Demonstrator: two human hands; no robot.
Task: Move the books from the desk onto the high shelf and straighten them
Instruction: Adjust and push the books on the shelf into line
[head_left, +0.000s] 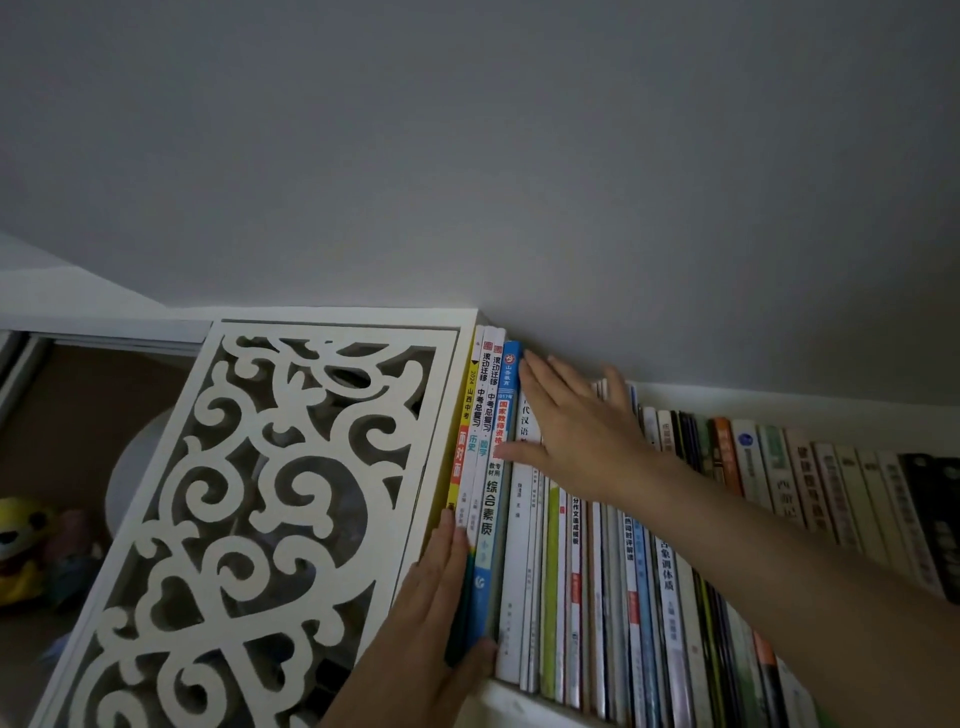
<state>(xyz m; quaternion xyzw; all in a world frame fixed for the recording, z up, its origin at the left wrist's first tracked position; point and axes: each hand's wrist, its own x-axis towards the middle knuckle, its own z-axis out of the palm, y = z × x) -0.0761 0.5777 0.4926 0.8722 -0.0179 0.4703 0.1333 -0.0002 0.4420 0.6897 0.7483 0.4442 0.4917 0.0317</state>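
Note:
A long row of books (649, 571) stands upright on the high white shelf (524, 699), spines towards me. At the row's left end stand a yellow-spined book (458, 452), two white ones and a taller blue-and-white book (500, 457). My left hand (436, 613) grips the lower part of these leftmost books, fingers flat along the left side and thumb at the bottom right. My right hand (576, 426) lies flat with fingers spread on the spines and tops of the books just right of the blue one, pressing against them.
A white cut-out scrollwork panel (249, 519) closes the compartment left of the books. Further left an open compartment holds a yellow toy (21, 545) and a white round object (132, 483). A grey wall (519, 156) rises right behind the shelf.

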